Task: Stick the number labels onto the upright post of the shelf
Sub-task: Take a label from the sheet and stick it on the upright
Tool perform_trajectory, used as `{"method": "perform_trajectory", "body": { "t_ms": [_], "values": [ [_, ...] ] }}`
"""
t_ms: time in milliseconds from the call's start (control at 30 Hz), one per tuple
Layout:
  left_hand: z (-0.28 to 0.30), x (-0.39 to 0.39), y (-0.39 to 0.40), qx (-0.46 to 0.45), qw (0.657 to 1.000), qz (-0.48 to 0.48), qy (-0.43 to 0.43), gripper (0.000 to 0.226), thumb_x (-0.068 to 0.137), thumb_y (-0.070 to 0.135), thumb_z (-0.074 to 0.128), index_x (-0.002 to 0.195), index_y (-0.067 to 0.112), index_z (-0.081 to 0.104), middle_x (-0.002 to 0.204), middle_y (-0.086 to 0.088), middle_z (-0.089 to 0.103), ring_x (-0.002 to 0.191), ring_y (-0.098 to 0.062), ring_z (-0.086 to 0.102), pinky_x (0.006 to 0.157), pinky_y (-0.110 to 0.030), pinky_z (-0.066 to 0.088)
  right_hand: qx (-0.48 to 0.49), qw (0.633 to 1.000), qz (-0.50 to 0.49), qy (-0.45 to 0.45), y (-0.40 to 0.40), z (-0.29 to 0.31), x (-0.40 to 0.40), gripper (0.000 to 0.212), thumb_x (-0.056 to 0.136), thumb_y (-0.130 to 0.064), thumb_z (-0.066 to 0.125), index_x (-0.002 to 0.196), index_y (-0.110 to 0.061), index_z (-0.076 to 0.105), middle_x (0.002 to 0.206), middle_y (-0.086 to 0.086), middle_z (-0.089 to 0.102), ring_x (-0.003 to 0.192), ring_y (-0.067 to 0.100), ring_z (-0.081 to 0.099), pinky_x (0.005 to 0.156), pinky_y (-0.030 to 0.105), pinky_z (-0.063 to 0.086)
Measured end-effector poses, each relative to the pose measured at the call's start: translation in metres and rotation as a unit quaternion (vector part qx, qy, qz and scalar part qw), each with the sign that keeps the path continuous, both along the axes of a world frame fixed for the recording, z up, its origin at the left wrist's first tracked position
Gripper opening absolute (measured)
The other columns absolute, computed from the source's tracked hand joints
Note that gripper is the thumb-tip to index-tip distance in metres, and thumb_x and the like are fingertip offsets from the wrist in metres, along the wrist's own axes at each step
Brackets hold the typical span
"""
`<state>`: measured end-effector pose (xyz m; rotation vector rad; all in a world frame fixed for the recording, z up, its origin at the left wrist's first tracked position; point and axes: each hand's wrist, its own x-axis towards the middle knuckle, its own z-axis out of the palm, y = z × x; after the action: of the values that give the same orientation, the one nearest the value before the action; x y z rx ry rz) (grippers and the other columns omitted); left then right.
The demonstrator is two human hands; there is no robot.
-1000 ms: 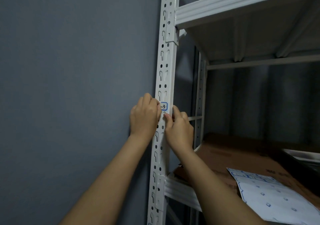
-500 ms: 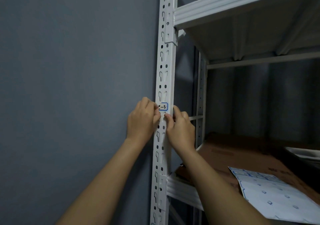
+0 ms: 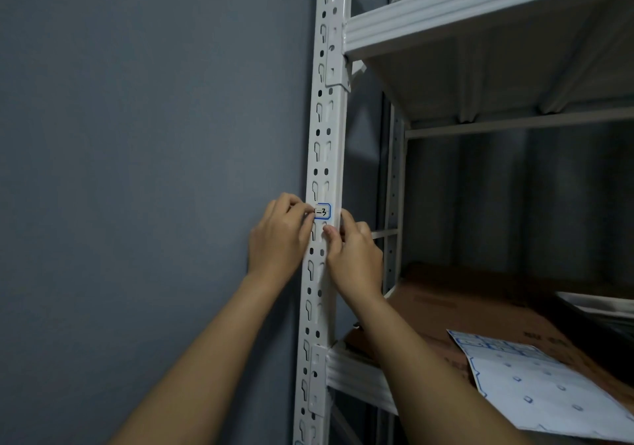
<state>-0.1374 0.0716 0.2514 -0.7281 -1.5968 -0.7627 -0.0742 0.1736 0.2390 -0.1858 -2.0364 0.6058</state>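
**Label "-3" on the post, both hands at it**

Label, white with a blue border and the handwritten characters "-3" showing, lies flat on the front face of the white upright post, about midway between the upper shelf and the lower shelf beam. Its left end is covered by fingertips, so any character there cannot be read.

Left hand comes in from the post's left edge, against the grey wall. Its fingers are curled, and the fingertips press on the left end of the label; whether they pinch its edge or only press it flat cannot be told.

Right hand is at the post's right edge, just below the label. Its thumb lies on the front face of the post and its other fingers curl round the right side, so the hand grips the post itself and is apart from the label.

Rows of round and keyhole slots run down the post's front face above and below the label.

On the lower shelf, behind the right forearm, lies brown cardboard, and on its near right part rests a white label sheet with blue outlines, tilted relative to the shelf's front edge. At the far right edge of that shelf a pale tray-like rim shows, too dark to make out.
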Motion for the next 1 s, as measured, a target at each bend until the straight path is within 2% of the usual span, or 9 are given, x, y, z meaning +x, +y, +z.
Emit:
{"method": "perform_trajectory", "body": {
  "t_ms": [67, 200, 500, 667, 833, 967, 1000],
  "values": [
    [0.001, -0.001, 0.0, -0.006, 0.999, 0.023, 0.025, 0.01, 0.087, 0.021, 0.063, 0.084, 0.012, 0.068, 0.088, 0.0, 0.059, 0.077, -0.019, 0.057, 0.048, -0.024, 0.033, 0.002, 1.0, -0.003, 0.002, 0.0, -0.001, -0.001, 0.043, 0.101, -0.04, 0.038, 0.141, -0.024, 0.041, 0.122, 0.008, 0.052, 0.102, 0.033, 0.059, 0.088, 0.044, 0.049],
    [0.004, -0.002, -0.003, -0.034, 0.995, 0.056, 0.072, 0.028, 0.086, 0.03, 0.045, 0.079, 0.012, 0.065, 0.082, 0.001, 0.059, 0.067, -0.018, 0.055, 0.045, -0.021, 0.029, 0.006, 1.0, -0.001, 0.002, 0.001, 0.0, -0.002, 0.043, 0.101, -0.04, 0.039, 0.141, -0.024, 0.041, 0.122, 0.008, 0.052, 0.101, 0.033, 0.059, 0.088, 0.045, 0.049],
    [-0.019, -0.007, -0.012, -0.059, 0.993, 0.048, 0.09, 0.025, 0.087, 0.028, 0.047, 0.078, 0.013, 0.065, 0.081, 0.001, 0.058, 0.065, -0.017, 0.054, 0.045, -0.021, 0.029, 0.001, 1.0, 0.011, 0.003, 0.002, 0.001, 0.0, 0.038, 0.101, -0.039, 0.04, 0.136, -0.026, 0.045, 0.118, 0.007, 0.053, 0.101, 0.032, 0.058, 0.085, 0.039, 0.047],
    [-0.022, -0.006, -0.019, -0.019, 0.999, 0.001, 0.032, 0.027, 0.089, 0.033, 0.046, 0.084, 0.016, 0.066, 0.087, 0.002, 0.057, 0.077, -0.012, 0.049, 0.047, -0.023, 0.035, -0.01, 1.0, 0.01, 0.012, -0.001, 0.0, 0.002, 0.036, 0.101, -0.038, 0.04, 0.134, -0.026, 0.047, 0.116, 0.008, 0.053, 0.098, 0.033, 0.059, 0.085, 0.041, 0.049],
    [-0.003, 0.009, -0.013, 0.034, 0.994, -0.087, -0.06, 0.013, 0.092, 0.022, 0.058, 0.095, 0.016, 0.069, 0.095, 0.005, 0.057, 0.083, -0.013, 0.057, 0.062, -0.027, 0.043, -0.006, 1.0, 0.009, 0.014, 0.0, 0.001, 0.002, 0.035, 0.101, -0.038, 0.041, 0.132, -0.026, 0.049, 0.114, 0.008, 0.054, 0.098, 0.033, 0.059, 0.083, 0.037, 0.047],
    [0.001, 0.022, -0.012, 0.091, 0.956, -0.224, -0.166, 0.011, 0.092, 0.019, 0.058, 0.09, 0.02, 0.069, 0.093, 0.009, 0.056, 0.079, -0.002, 0.056, 0.07, -0.013, 0.043, -0.006, 1.0, 0.019, 0.019, 0.001, 0.002, 0.002, 0.034, 0.099, -0.038, 0.045, 0.13, -0.027, 0.051, 0.112, 0.007, 0.057, 0.097, 0.031, 0.06, 0.083, 0.036, 0.046],
    [0.001, 0.025, -0.013, 0.103, 0.94, -0.26, -0.198, 0.01, 0.091, 0.017, 0.059, 0.089, 0.022, 0.068, 0.093, 0.007, 0.059, 0.078, 0.0, 0.057, 0.07, -0.013, 0.045, -0.007, 0.999, 0.029, 0.026, 0.001, 0.003, 0.003, 0.032, 0.098, -0.038, 0.047, 0.128, -0.028, 0.054, 0.108, 0.006, 0.059, 0.096, 0.03, 0.061, 0.083, 0.037, 0.048]
  ]
}}
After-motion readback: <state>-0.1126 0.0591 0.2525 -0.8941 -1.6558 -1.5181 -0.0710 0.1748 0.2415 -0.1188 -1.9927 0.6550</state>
